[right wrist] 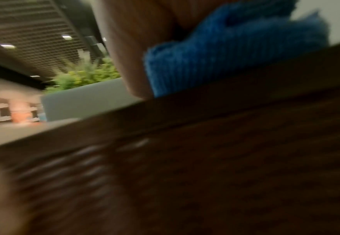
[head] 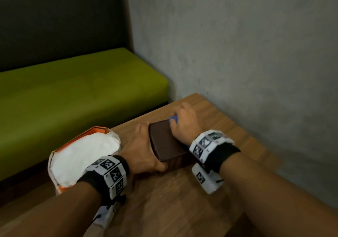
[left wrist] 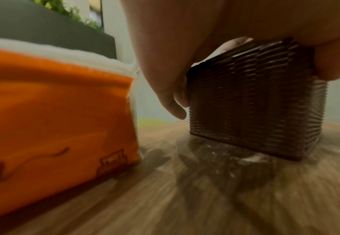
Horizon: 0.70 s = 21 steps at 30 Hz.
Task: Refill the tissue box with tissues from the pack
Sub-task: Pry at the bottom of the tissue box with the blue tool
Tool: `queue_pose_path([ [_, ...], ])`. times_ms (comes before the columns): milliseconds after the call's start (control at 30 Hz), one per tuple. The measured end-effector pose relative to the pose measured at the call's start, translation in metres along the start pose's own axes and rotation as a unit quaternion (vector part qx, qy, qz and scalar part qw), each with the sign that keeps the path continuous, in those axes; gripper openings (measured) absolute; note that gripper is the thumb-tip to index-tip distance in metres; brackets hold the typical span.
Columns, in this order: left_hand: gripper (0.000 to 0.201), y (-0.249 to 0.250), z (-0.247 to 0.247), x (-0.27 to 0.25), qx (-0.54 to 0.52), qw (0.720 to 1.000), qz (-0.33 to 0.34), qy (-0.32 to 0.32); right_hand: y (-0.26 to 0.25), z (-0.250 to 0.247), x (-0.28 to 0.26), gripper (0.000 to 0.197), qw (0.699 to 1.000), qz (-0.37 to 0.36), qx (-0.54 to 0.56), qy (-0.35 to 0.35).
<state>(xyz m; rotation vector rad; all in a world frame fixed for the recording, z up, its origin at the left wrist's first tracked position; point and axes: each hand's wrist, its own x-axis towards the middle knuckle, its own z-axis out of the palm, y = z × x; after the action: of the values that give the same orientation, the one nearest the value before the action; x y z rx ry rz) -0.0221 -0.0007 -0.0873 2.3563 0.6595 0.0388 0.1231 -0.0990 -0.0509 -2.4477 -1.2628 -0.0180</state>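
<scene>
Head view: the dark woven tissue box (head: 167,141) stands at centre frame on the wooden table (head: 182,200). My left hand (head: 140,150) grips its left side, and my right hand (head: 184,123) presses a blue cloth (head: 172,118) onto its top. The opened orange tissue pack (head: 82,156) sits lower left, just beside my left wrist.

Bare forearms, black wrist straps (head: 225,159), white camera blocks with black square markers (head: 114,170)

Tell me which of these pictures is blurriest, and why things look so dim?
Right wrist view: most smeared, only the blue ribbed cloth is legible. Left wrist view: wooden table streaked, dark woven box fairly sharp. Head view: dim, soft.
</scene>
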Motion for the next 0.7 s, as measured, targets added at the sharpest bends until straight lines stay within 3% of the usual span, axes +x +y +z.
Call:
queue_pose_path([
  [133, 0.141, 0.002, -0.001, -0.002, 0.002, 1.000, -0.002, -0.012, -0.012, 0.003, -0.020, 0.015, 0.998, -0.052, 0.027, -0.014],
  [333, 0.141, 0.005, -0.001, 0.000, -0.008, 1.000, -0.011, -0.015, 0.018, 0.000, 0.001, 0.018, 0.996, 0.083, -0.006, 0.020],
  [500, 0.139, 0.004, -0.001, 0.001, -0.008, 1.000, -0.007, -0.025, -0.017, 0.006, -0.016, 0.016, 1.000, -0.018, 0.017, -0.010],
  [567, 0.139, 0.004, -0.001, 0.001, -0.009, 1.000, -0.004, -0.017, -0.013, 0.003, -0.022, 0.014, 0.999, -0.024, 0.022, -0.009],
  [700, 0.138, 0.004, 0.002, 0.000, -0.018, 1.000, -0.006, 0.001, 0.030, -0.007, -0.004, 0.019, 0.996, 0.089, -0.014, 0.014],
])
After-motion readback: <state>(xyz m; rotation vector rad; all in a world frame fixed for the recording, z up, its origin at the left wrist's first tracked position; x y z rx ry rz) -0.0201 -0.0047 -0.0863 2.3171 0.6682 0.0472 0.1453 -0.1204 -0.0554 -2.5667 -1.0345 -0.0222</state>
